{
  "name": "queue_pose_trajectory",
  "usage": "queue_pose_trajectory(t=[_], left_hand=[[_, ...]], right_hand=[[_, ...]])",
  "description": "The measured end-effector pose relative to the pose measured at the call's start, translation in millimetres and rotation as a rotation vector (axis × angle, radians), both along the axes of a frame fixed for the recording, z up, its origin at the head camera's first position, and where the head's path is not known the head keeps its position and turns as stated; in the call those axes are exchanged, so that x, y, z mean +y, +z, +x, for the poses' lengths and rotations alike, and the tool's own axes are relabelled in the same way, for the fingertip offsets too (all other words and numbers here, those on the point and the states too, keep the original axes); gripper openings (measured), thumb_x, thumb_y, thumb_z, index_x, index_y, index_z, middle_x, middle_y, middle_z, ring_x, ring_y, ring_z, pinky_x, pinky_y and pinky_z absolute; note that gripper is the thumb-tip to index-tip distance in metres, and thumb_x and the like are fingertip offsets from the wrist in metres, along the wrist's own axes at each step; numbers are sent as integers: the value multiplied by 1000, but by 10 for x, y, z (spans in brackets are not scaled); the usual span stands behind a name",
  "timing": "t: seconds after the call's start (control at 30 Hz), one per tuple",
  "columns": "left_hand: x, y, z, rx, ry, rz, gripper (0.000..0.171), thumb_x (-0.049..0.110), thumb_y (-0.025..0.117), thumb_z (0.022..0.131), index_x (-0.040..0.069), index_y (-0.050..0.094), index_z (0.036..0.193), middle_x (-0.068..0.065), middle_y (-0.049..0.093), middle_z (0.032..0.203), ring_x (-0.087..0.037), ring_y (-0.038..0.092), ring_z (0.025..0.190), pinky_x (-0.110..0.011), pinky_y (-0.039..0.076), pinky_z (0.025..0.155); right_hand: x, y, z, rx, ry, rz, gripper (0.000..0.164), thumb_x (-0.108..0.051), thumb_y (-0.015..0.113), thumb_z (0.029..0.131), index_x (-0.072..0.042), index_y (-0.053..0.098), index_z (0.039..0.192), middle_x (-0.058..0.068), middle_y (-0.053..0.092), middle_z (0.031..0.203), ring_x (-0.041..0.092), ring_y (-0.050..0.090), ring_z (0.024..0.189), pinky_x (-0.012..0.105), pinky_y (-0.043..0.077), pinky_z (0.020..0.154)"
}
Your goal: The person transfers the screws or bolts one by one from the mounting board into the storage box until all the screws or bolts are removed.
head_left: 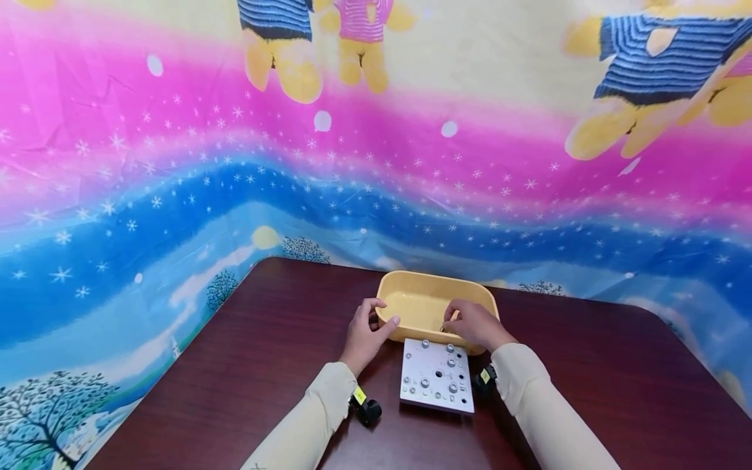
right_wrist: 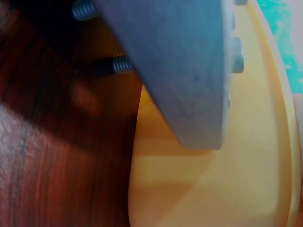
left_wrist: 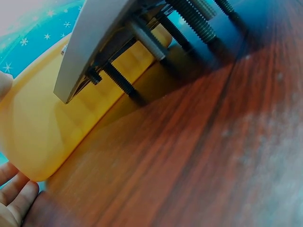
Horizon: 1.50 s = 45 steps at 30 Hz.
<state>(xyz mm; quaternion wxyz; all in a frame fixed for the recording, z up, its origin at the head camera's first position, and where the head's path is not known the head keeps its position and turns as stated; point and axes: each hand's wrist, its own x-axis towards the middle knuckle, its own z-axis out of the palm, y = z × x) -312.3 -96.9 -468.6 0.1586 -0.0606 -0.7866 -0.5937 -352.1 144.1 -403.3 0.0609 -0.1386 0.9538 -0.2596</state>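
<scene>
A yellow plastic tray (head_left: 411,313) stands toward the back of the table. My left hand (head_left: 365,334) grips its near left corner, thumb at the front rim and fingers round the left end; in the left wrist view, fingertips (left_wrist: 21,194) rest against its outer wall. My right hand (head_left: 474,323) reaches over the front rim into the tray, fingers bent down and thumb close to them, at a small dark-gold part, mostly hidden. In front of the tray, a silver metal plate (head_left: 424,367) carries several bolts and holes. Threaded bolt shanks (left_wrist: 120,79) stick out beneath it, raising it off the table.
A dark reddish wooden table (head_left: 294,339) lies under everything. Behind it hangs a printed cloth (head_left: 364,156) with snowflakes and bears. Black wrist cameras (head_left: 369,411) sit below both sleeves, on either side of the plate.
</scene>
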Motion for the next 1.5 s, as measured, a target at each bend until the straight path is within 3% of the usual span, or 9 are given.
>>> queue_pose_trajectory(t=[0.13, 0.23, 0.7, 1.07, 1.5], left_hand=[[0, -1, 3, 2, 0, 3, 42, 39, 74, 83, 20, 53, 115, -8, 54, 119, -19, 57, 110, -37, 50, 90], [0, -5, 3, -2, 1, 0, 42, 39, 74, 83, 21, 53, 115, -8, 54, 119, -19, 57, 110, -36, 50, 90], [6, 11, 5, 0, 5, -12, 42, 40, 73, 84, 22, 52, 115, -4, 54, 118, -18, 56, 111, -36, 50, 90], [-8, 4, -4, -3, 6, -10, 42, 42, 73, 83, 23, 53, 114, -3, 54, 119, -18, 56, 112, -37, 50, 90], [9, -51, -27, 3, 18, -13, 43, 44, 73, 83, 22, 53, 114, -3, 54, 116, -19, 57, 109, -35, 51, 88]], right_hand=[[-6, -8, -2, -24, -30, -4, 29, -22, 63, 93, -13, 59, 120, 7, 57, 79, 22, 51, 61, 33, 41, 51], [-3, -10, 4, -21, -41, 3, 36, -22, 62, 93, -12, 55, 127, 7, 57, 81, 22, 51, 60, 33, 41, 50], [2, -16, 10, -3, -84, -2, 37, -25, 63, 92, -14, 55, 126, 6, 57, 81, 22, 53, 62, 33, 43, 52], [0, -21, 28, 46, -60, -1, 37, -29, 64, 92, -14, 56, 125, 4, 58, 77, 20, 52, 61, 33, 42, 51], [64, -38, 56, 140, 8, -167, 33, -21, 64, 94, -11, 57, 125, 3, 57, 64, 19, 53, 53, 32, 45, 50]])
